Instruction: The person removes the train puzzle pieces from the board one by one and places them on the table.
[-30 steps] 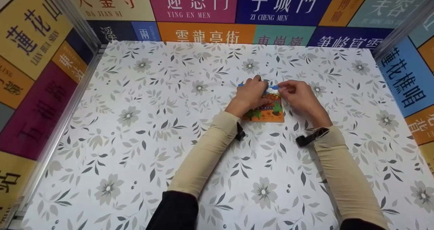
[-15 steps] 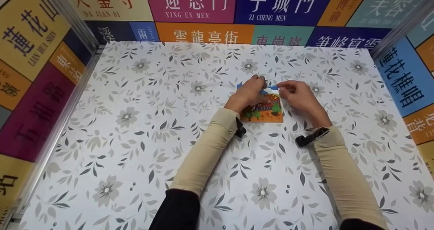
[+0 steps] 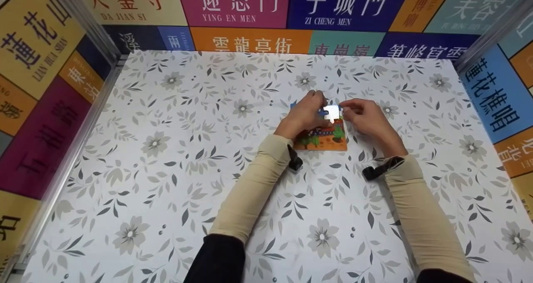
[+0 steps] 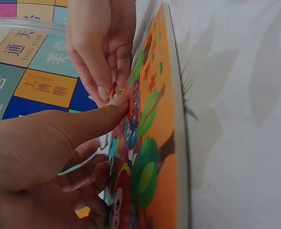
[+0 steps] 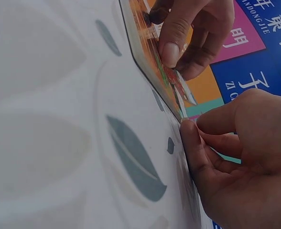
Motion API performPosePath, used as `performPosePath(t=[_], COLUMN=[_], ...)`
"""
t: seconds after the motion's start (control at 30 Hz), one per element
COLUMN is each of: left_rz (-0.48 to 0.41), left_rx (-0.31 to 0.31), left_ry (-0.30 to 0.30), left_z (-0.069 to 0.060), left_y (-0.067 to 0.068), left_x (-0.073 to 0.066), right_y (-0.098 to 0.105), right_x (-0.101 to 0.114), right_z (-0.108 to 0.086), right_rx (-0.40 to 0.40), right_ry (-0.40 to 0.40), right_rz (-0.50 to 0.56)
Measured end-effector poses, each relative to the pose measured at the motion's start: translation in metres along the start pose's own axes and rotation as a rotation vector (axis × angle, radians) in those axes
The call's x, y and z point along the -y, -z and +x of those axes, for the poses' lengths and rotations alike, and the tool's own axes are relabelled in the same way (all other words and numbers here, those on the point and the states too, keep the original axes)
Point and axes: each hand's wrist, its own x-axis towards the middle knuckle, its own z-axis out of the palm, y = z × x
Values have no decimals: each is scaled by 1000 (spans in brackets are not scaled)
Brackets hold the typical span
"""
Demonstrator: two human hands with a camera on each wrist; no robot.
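Count at the station: two hands, one jigsaw puzzle (image 3: 327, 144), one loose-looking piece (image 3: 332, 113), two black wrist fittings (image 3: 295, 163), two beige sleeves (image 3: 252, 187) and one floral worktop (image 3: 179, 208). The puzzle lies flat on the worktop, right of centre and toward the far side; its face shows an orange ground with green trees. The piece is at the puzzle's upper right corner, tilted rather than level, its face reading bright white in the head view. The left hand (image 3: 302, 115) covers the puzzle's left and upper part; its fingers are loosely bent and rest on it, the thumb lying straight across the face. The right hand (image 3: 367, 117) stands just beside the puzzle's right edge, its fingers pinching the piece by its outer side. Edges: the lower edge and most of the right edge of the puzzle are visible; the left and upper edges are largely hidden by the left hand. Room: the stretch of worktop to the left of the puzzle is wider than that to the right; the near edge of the worktop is out of frame. A gap of worktop lies between the two forearms. Printed wall panels (image 3: 239, 18) bound three sides.
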Motion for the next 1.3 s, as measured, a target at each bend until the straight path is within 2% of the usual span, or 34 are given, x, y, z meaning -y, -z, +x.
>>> performPosePath(t=[0.03, 0.07, 0.37, 0.67, 0.7, 0.8, 0.9, 0.93, 1.1, 1.3], left_rz=[-9, -18, -100, -142, -141, -143, -142, -145, -160, -252], left_rx=[-9, -22, -96, -116, -117, -118, -116, -116, -113, -123], left_ry=[-1, -13, -38, -87, -75, -69, -66, -77, -89, -97], left_z=[0, -10, -10, -9, -2, -1, -2, -9, -10, -12], left_y=[-1, 4, -3, -3, -8, -9, -8, -4, -2, -1], left_x=[1, -5, 1, 5, 9, 11, 11, 8, 8, 12], right_y=[0, 0, 1, 1, 0, -1, -2, -2, -2, -3], right_x=[0, 0, -3, -1, -1, -1, -3, -3, 0, -2], right_z=[0, 0, 1, 0, 0, 0, 2, 1, 1, 2], right_rx=[3, 5, 6, 7, 5, -3, -2, -1, 0, -3], right_ry=[-4, -8, -3, -11, -8, 12, 42, 47, 52, 52], right_rz=[1, 3, -24, 19, 21, 29, 38, 37, -20, -55])
